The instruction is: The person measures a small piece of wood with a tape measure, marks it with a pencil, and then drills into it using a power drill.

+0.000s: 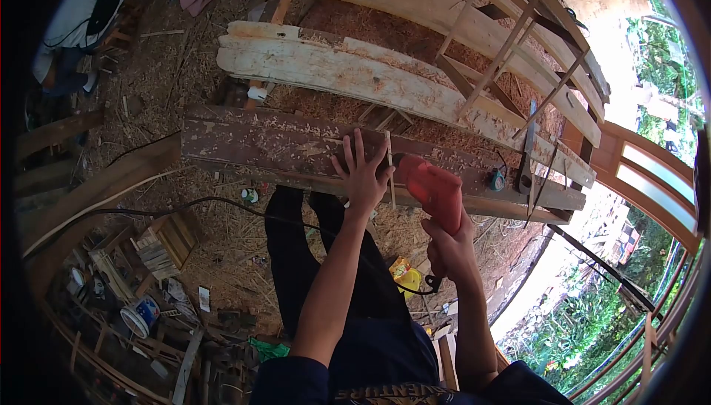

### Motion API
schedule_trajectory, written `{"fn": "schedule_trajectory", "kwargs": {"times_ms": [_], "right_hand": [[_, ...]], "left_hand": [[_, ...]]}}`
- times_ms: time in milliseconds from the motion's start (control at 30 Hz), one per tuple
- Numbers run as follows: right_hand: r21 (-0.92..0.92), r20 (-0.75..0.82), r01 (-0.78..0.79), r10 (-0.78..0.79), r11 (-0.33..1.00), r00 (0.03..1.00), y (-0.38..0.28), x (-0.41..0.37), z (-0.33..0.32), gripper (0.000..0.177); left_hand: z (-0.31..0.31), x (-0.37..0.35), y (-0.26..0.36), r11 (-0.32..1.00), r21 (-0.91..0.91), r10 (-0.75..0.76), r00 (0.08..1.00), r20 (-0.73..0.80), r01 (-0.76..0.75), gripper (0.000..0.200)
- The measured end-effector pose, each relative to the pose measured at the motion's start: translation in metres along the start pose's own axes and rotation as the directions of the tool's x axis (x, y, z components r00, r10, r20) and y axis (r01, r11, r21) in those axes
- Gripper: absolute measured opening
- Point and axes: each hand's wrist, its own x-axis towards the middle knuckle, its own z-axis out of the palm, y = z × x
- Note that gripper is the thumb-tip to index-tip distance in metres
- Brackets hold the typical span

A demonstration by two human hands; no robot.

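Observation:
My left hand (pixel 361 174) lies flat with fingers spread on a dark wooden workbench plank (pixel 259 142), pressing beside a thin wooden strip (pixel 390 175). My right hand (pixel 448 246) grips the handle of a red electric drill (pixel 433 186), whose nose points at the strip next to my left fingers. The drill's black cord (pixel 185 205) trails off to the left across the sawdust floor.
Pale rough planks (pixel 348 71) and a slatted wooden frame (pixel 518 42) lie beyond the bench. A tape measure (pixel 495 180) and a metal square (pixel 528 160) rest on the bench at right. Another person (pixel 78 20) crouches at upper left. Scrap wood and tins litter the lower left.

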Motion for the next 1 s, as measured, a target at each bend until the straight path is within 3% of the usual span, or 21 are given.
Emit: {"fn": "schedule_trajectory", "kwargs": {"times_ms": [1000], "right_hand": [[0.020,-0.002,-0.005,0.005,1.000,1.000,0.0029,-0.0029,0.0021,0.040]], "left_hand": [[0.0024,0.0004,-0.0029,1.000,-0.006,-0.008,1.000,0.027,0.008,0.066]]}}
